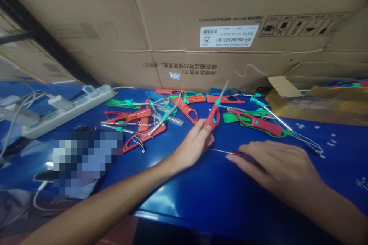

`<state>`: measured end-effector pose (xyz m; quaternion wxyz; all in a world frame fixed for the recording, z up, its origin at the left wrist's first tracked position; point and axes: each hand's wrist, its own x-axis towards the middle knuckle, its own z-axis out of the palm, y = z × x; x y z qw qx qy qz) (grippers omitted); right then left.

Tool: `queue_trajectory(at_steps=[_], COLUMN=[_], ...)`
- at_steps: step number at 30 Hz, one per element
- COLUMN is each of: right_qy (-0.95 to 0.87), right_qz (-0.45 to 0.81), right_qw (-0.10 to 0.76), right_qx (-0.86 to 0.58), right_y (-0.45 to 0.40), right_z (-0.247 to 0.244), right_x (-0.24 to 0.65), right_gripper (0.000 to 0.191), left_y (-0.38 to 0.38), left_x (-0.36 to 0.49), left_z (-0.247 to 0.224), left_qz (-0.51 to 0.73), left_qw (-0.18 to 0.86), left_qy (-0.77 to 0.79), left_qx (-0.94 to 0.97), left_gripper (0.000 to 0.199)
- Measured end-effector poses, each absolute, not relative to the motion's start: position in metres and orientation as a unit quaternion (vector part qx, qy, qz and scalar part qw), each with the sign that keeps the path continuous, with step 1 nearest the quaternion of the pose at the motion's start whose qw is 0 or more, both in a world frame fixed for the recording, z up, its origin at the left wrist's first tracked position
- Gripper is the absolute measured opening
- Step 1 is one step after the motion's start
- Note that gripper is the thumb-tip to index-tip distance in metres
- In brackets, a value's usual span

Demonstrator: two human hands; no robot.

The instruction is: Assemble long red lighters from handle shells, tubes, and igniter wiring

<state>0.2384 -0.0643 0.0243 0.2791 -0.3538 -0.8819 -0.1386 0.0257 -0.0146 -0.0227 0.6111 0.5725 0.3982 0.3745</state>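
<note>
My left hand [198, 139] is closed round a red stick lighter [212, 116], whose metal tube points up and away. A teal collar sits where the tube meets the handle. In my right hand [276, 164] is a screwdriver [222, 151] with a dark red handle, its thin shaft pointing left. The tip meets or passes behind the lower end of the lighter by my left fingers; contact is hidden. Beyond my hands lie several lighter parts: a red housing [258, 122] over a green one, orange-red housings [188, 110], and metal tubes with white wires [163, 118].
A white power strip [71, 109] with plugs lies at the left, near a phone-like device [94, 160], partly pixelated, and a white cable [40, 195]. A large cardboard box [172, 26] stands along the back. An open carton [324, 101] sits at right, with white scraps [332, 139] before it.
</note>
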Motion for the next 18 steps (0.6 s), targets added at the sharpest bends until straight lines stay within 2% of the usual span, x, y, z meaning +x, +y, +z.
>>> queue_trajectory(at_steps=[6, 14, 18], right_qy=[-0.912, -0.872, -0.895], right_qz=[-0.038, -0.146, -0.044], right_qw=[0.247, 0.297, 0.282], right_qx=[-0.326, -0.361, -0.342], right_y=[-0.062, -0.072, -0.068], right_z=[0.030, 0.018, 0.025], right_x=[0.236, 0.232, 0.232], right_gripper=[0.015, 0.011, 0.008], left_y=[-0.015, -0.015, -0.015], left_x=[0.026, 0.025, 0.026], left_z=[-0.022, -0.022, -0.024], left_qz=[0.372, 0.375, 0.382], left_qw=[0.602, 0.596, 0.603], left_qy=[0.401, 0.398, 0.397], left_qx=[0.582, 0.587, 0.577], left_gripper=[0.029, 0.030, 0.029])
